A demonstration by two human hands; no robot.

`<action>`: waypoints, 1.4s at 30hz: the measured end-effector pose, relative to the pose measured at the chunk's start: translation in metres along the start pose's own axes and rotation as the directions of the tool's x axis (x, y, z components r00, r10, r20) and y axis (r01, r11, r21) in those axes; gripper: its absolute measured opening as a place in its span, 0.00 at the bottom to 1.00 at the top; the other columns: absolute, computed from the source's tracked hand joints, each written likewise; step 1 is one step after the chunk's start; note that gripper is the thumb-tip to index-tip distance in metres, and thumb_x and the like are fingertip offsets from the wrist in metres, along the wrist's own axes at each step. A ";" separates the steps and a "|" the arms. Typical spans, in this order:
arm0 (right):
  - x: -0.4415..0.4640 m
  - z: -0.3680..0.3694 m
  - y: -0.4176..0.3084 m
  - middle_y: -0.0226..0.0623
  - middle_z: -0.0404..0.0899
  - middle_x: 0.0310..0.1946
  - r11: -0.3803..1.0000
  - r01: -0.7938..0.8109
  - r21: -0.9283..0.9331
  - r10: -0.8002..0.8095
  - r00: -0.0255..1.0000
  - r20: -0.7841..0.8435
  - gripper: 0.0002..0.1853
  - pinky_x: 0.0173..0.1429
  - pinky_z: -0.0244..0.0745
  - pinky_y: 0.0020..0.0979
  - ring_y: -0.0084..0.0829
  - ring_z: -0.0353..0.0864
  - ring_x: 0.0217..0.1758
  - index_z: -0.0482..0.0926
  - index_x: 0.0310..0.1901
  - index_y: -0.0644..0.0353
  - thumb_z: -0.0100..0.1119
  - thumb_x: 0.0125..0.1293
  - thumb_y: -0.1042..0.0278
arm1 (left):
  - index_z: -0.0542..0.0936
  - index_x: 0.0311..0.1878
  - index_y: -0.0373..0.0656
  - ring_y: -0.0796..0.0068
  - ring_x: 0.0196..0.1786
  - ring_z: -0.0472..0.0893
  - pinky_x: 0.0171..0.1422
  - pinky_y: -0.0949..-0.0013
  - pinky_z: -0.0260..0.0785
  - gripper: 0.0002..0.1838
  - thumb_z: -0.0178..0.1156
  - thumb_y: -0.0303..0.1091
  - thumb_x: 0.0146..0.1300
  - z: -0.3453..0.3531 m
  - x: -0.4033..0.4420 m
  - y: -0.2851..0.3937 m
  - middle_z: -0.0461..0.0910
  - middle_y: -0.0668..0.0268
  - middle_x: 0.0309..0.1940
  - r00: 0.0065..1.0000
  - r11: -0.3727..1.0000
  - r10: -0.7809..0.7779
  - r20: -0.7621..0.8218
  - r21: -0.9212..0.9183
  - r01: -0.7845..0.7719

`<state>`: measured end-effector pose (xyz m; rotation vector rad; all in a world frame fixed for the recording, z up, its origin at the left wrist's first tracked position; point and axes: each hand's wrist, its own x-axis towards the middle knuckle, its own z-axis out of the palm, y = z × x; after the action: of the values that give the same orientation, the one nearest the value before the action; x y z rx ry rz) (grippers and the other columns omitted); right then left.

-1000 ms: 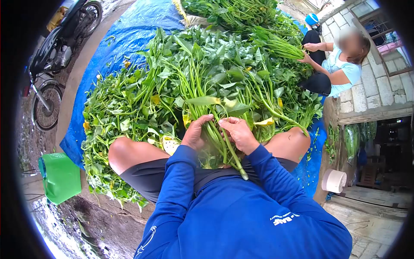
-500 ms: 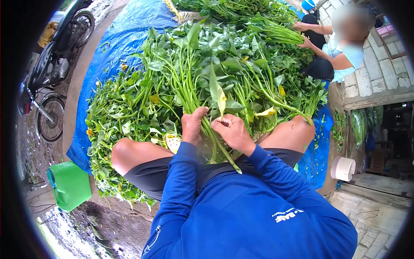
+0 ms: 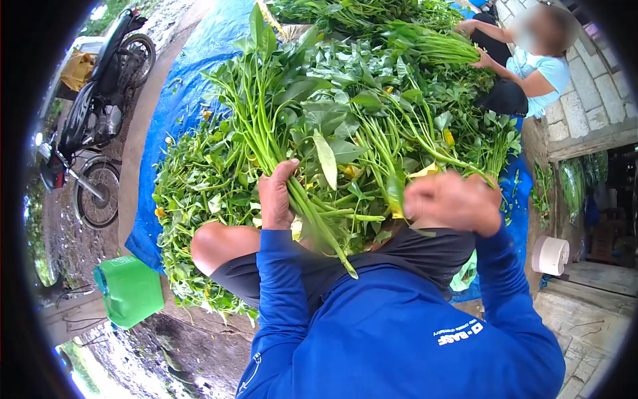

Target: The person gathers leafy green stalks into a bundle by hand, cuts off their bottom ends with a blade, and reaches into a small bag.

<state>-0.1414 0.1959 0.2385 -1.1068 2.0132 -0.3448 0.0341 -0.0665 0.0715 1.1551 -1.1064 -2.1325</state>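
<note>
My left hand (image 3: pixel 276 195) is closed round the stems of a leafy green bunch (image 3: pixel 262 126), whose leaves point up and away while the cut ends hang toward my lap. Smeared by motion, my right hand (image 3: pixel 455 201) is off to the right above my knee, apart from the bunch. A blurred yellow-green leaf (image 3: pixel 395 196) shows just left of its fingers; whether they hold it is unclear. Beneath and beyond both hands lies a large heap of leafy greens (image 3: pixel 199 173).
A blue tarp (image 3: pixel 174 106) lies under the heap. At the upper right a person (image 3: pixel 541 66) holds another bunch of stems (image 3: pixel 445 48). A green container (image 3: pixel 131 292) stands at the left, near a motorcycle (image 3: pixel 100 113). A pale roll (image 3: pixel 550 255) is at the right.
My right hand has moved away from the stems to the right. My left hand still grips the bunch, which has shifted slightly left and leans more leftward.
</note>
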 end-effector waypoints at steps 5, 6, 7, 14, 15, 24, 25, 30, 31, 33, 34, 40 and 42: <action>0.086 0.001 -0.042 0.42 0.89 0.39 0.799 0.600 -0.042 -0.504 0.630 -0.591 0.07 0.49 0.84 0.36 0.37 0.89 0.42 0.89 0.44 0.62 0.72 0.70 0.69 | 0.87 0.41 0.40 0.76 0.26 0.82 0.32 0.70 0.78 0.11 0.74 0.38 0.66 0.013 -0.009 -0.001 0.82 0.69 0.28 0.995 0.995 -0.050 0.084 -0.083 0.057; 0.113 0.012 -0.041 0.43 0.89 0.40 0.812 0.540 -0.220 -0.562 0.624 -0.542 0.08 0.52 0.84 0.41 0.42 0.89 0.45 0.89 0.45 0.63 0.71 0.69 0.69 | 0.87 0.44 0.41 0.76 0.30 0.83 0.38 0.70 0.79 0.11 0.71 0.40 0.70 0.010 -0.007 -0.004 0.84 0.70 0.30 0.989 0.993 -0.063 0.136 -0.088 0.075; 0.137 0.024 -0.036 0.44 0.89 0.42 0.791 0.471 -0.390 -0.611 0.628 -0.481 0.09 0.54 0.85 0.45 0.46 0.89 0.49 0.89 0.46 0.64 0.71 0.68 0.69 | 0.87 0.48 0.41 0.73 0.33 0.86 0.41 0.68 0.82 0.13 0.69 0.41 0.72 0.004 -0.003 -0.008 0.86 0.67 0.34 0.977 0.989 -0.078 0.198 -0.107 0.101; 0.170 0.038 -0.037 0.49 0.86 0.44 0.841 0.432 -0.326 -0.516 0.822 -0.241 0.13 0.62 0.81 0.54 0.56 0.87 0.56 0.91 0.48 0.57 0.71 0.64 0.66 | 0.86 0.58 0.38 0.63 0.48 0.93 0.56 0.58 0.89 0.20 0.63 0.46 0.77 -0.007 -0.003 -0.010 0.93 0.58 0.49 0.936 0.945 -0.124 0.330 -0.249 0.213; 0.175 0.042 -0.038 0.50 0.86 0.45 0.856 0.391 -0.339 -0.484 0.837 -0.255 0.13 0.62 0.81 0.54 0.56 0.87 0.56 0.91 0.49 0.57 0.71 0.64 0.66 | 0.86 0.58 0.38 0.63 0.47 0.93 0.55 0.59 0.89 0.20 0.63 0.46 0.77 -0.008 -0.003 -0.012 0.93 0.58 0.49 0.937 0.948 -0.125 0.326 -0.241 0.211; 0.180 0.040 -0.026 0.44 0.88 0.43 0.789 0.386 -0.479 -0.568 0.757 -0.325 0.12 0.60 0.78 0.50 0.49 0.89 0.53 0.89 0.50 0.56 0.72 0.66 0.66 | 0.86 0.58 0.42 0.70 0.43 0.91 0.48 0.67 0.84 0.19 0.66 0.47 0.76 0.005 -0.016 0.001 0.92 0.65 0.45 0.933 0.955 -0.101 0.345 -0.228 0.188; 0.177 0.041 -0.025 0.44 0.88 0.42 0.748 0.379 -0.545 -0.606 0.725 -0.327 0.11 0.60 0.78 0.49 0.47 0.89 0.52 0.88 0.49 0.55 0.72 0.67 0.66 | 0.86 0.57 0.42 0.71 0.43 0.91 0.47 0.67 0.84 0.19 0.66 0.47 0.76 0.008 -0.017 0.001 0.92 0.65 0.45 0.936 0.955 -0.101 0.338 -0.230 0.186; 0.169 0.040 -0.022 0.37 0.86 0.48 0.704 0.420 -0.572 -0.694 0.576 -0.431 0.06 0.58 0.77 0.47 0.43 0.86 0.55 0.87 0.42 0.52 0.73 0.65 0.67 | 0.87 0.56 0.43 0.71 0.40 0.90 0.44 0.66 0.83 0.19 0.67 0.49 0.76 -0.015 0.004 -0.014 0.91 0.67 0.41 0.917 0.958 -0.132 0.377 -0.189 0.215; 0.167 0.037 -0.021 0.37 0.85 0.49 0.706 0.423 -0.568 -0.686 0.609 -0.398 0.05 0.58 0.77 0.47 0.43 0.85 0.55 0.88 0.41 0.52 0.73 0.65 0.67 | 0.87 0.56 0.43 0.71 0.41 0.90 0.44 0.65 0.84 0.19 0.67 0.49 0.75 -0.015 0.006 -0.015 0.91 0.66 0.42 0.915 0.955 -0.132 0.381 -0.197 0.219; 0.167 0.037 -0.019 0.36 0.85 0.48 0.710 0.408 -0.574 -0.667 0.649 -0.365 0.04 0.59 0.77 0.46 0.42 0.85 0.55 0.88 0.39 0.52 0.73 0.64 0.67 | 0.87 0.57 0.42 0.69 0.42 0.91 0.47 0.64 0.85 0.20 0.67 0.48 0.75 -0.010 0.001 -0.011 0.92 0.64 0.44 0.919 0.947 -0.133 0.371 -0.226 0.228; 0.169 0.039 -0.016 0.36 0.85 0.46 0.710 0.390 -0.586 -0.661 0.655 -0.366 0.04 0.59 0.78 0.46 0.42 0.85 0.54 0.89 0.39 0.51 0.73 0.64 0.67 | 0.86 0.58 0.42 0.68 0.43 0.91 0.49 0.63 0.86 0.20 0.67 0.48 0.75 -0.005 -0.003 -0.010 0.92 0.63 0.45 0.924 0.940 -0.131 0.358 -0.250 0.231; 0.170 0.042 -0.015 0.32 0.85 0.35 0.677 0.284 -0.678 -0.617 0.721 -0.314 0.02 0.56 0.78 0.44 0.40 0.87 0.49 0.87 0.37 0.50 0.70 0.64 0.66 | 0.86 0.59 0.40 0.65 0.45 0.92 0.55 0.61 0.87 0.20 0.67 0.47 0.76 0.003 -0.011 -0.002 0.92 0.60 0.48 0.921 0.935 -0.129 0.368 -0.263 0.236; 0.160 0.038 -0.023 0.32 0.85 0.34 0.642 0.307 -0.703 -0.668 0.675 -0.315 0.02 0.55 0.78 0.43 0.40 0.88 0.47 0.86 0.35 0.51 0.69 0.63 0.66 | 0.86 0.57 0.41 0.66 0.43 0.91 0.52 0.62 0.87 0.19 0.67 0.46 0.75 0.002 -0.011 -0.001 0.92 0.61 0.46 0.924 0.936 -0.137 0.357 -0.259 0.239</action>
<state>-0.1475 0.0588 0.1454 -2.2481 2.3435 -0.3443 0.0382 -0.0575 0.0761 0.8067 -0.7847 -2.6122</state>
